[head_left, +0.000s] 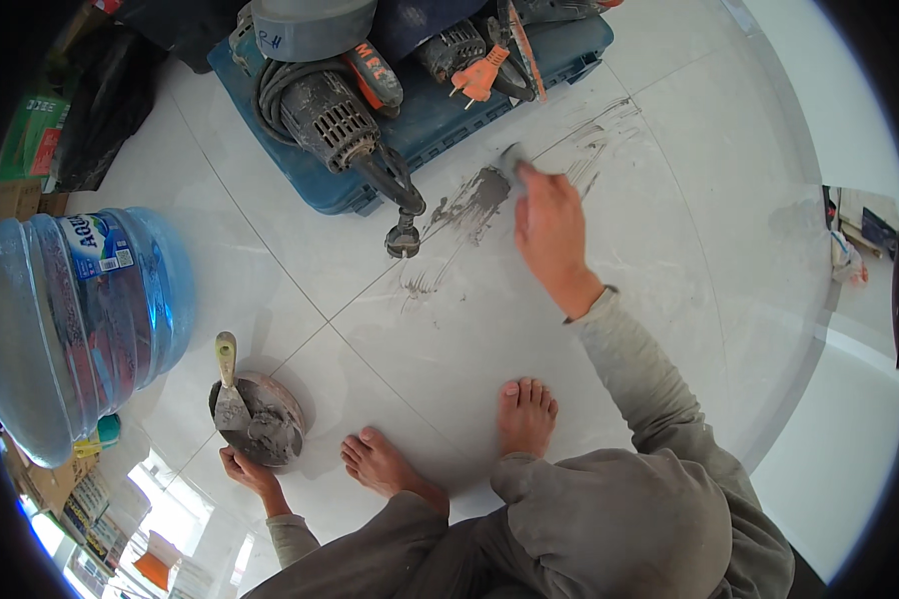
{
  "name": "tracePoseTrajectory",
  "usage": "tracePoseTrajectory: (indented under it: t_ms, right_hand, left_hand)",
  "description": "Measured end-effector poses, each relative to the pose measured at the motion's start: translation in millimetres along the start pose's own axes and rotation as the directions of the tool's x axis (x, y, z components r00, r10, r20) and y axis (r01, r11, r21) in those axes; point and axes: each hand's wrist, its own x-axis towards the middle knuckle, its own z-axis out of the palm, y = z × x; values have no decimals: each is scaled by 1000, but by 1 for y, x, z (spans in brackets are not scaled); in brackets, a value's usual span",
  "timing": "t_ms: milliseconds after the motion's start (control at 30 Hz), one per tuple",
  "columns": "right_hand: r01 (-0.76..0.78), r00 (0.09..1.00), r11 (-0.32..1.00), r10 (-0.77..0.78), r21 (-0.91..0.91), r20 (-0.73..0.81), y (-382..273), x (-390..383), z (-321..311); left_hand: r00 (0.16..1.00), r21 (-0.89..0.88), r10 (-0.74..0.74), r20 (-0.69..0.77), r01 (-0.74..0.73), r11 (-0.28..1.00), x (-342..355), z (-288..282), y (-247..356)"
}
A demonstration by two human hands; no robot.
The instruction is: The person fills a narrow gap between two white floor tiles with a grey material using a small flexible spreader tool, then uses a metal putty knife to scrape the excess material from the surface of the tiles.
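My right hand (552,235) is closed around a small grey spreader (511,160), its exact kind blurred, and presses it toward the tiled floor (449,344). Beside it lies a wet dark-grey grout patch (489,192), with thin streaks smeared along the tile joint. At the lower left, my left hand (250,471) grips the near edge of a round bowl (298,411). Grey grout paste (275,435) fills part of that bowl. A putty knife (227,361) leans inside, blade in the paste and pale handle over the far rim.
A teal tool case (430,150) stands ahead, carrying a corded power tool (330,120) whose head overhangs the floor, plus an orange plug (479,75). A large blue water bottle (120,309) lies at left. My bare feet (527,417) are near the work; a white wall (819,449) rises right.
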Motion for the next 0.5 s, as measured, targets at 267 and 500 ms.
tracePoseTrajectory:
  t_ms: [267,500]
  right_hand:
    - [-31,956,874,-116,484,269,-116,-74,2]
    - [53,998,994,-54,99,15,-50,-32,15]
  left_hand:
    - [999,63,-17,-32,19,998,1,-4,4]
    - [999,-1,32,5,-32,999,-1,5,4]
